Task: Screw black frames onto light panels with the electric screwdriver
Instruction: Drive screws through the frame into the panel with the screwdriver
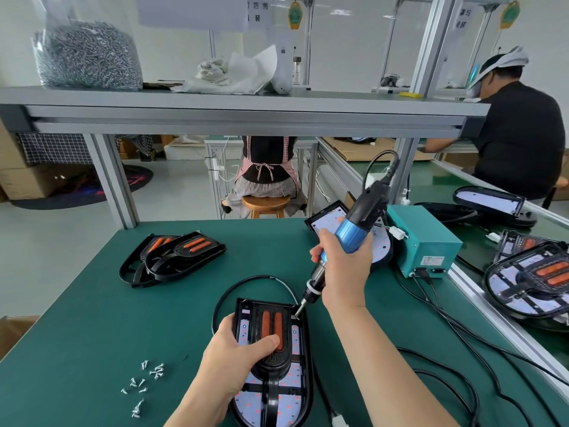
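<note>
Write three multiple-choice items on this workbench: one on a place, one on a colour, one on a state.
1. The loose screws lie: A in a red tray; B on the green mat, left of the light panel; C in a glass jar.
2. The barrel of the electric screwdriver is: A blue; B red; C yellow.
3. Its bit is: A lying flat; B hanging overhead; C set on the far right corner of the black frame.
B: scattered beside the left hand. A: seen in the right hand. C: tip meets that corner.
</note>
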